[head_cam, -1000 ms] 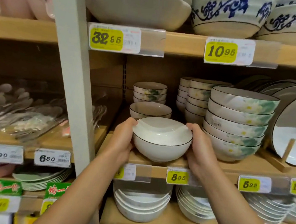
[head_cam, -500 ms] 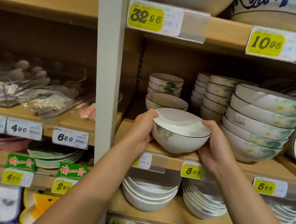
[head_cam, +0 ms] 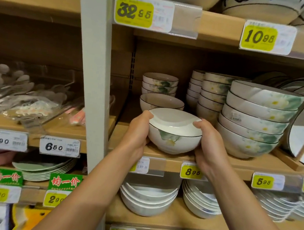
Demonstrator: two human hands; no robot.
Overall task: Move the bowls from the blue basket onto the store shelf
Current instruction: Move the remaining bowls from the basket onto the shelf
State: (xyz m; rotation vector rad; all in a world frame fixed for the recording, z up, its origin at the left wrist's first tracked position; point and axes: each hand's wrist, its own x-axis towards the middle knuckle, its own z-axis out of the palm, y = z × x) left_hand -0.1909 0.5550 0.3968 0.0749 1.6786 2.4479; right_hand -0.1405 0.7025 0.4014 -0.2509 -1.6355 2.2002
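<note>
Shelf (head_cam: 235, 163) front edge: bowl (head_cam: 174, 133) at or just above it, left hand (head_cam: 138, 132) and right hand (head_cam: 209, 144) each clasping a side; placement judged under way, next requiring gentle set-down and release.

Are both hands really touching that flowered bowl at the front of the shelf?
Touching. The head view shows the left hand and the right hand cupping the bowl on either side, with each thumb hooked over its rim.
</note>
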